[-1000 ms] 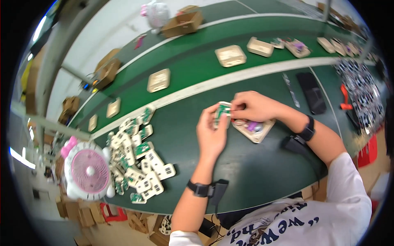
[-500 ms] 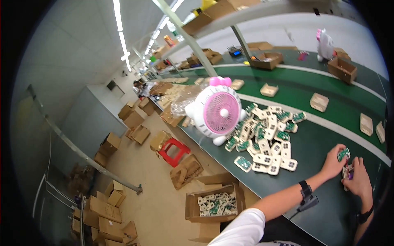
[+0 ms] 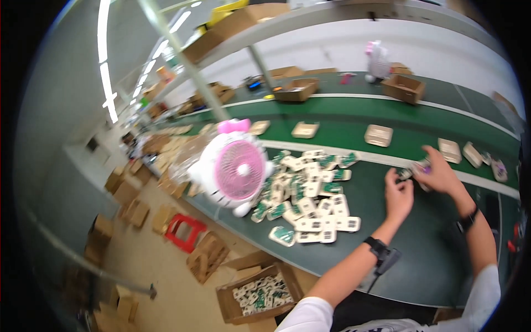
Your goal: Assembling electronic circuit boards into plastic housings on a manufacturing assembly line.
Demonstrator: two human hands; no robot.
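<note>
My left hand (image 3: 399, 198) has its fingers closed on a small green circuit board (image 3: 404, 175), blurred by motion. Close beside it, my right hand (image 3: 442, 176) grips a small cream plastic casing with a purple part (image 3: 425, 166), largely covered by the fingers. Both hands are over the green work surface, near the pale strip along the belt. To their left lies a heap of cream plastic panels (image 3: 312, 182), some showing green boards and others dark square openings.
A white and pink fan (image 3: 240, 169) stands left of the heap. Cream casings (image 3: 379, 135) sit spaced along the green belt (image 3: 343, 130). Below the table edge is a cardboard box (image 3: 229, 310) of similar panels. A red stool (image 3: 185, 232) stands on the floor.
The view has swung right, so the fan and heap appear further left. Both hands have moved away from me towards the belt, still holding the board and casing.
</note>
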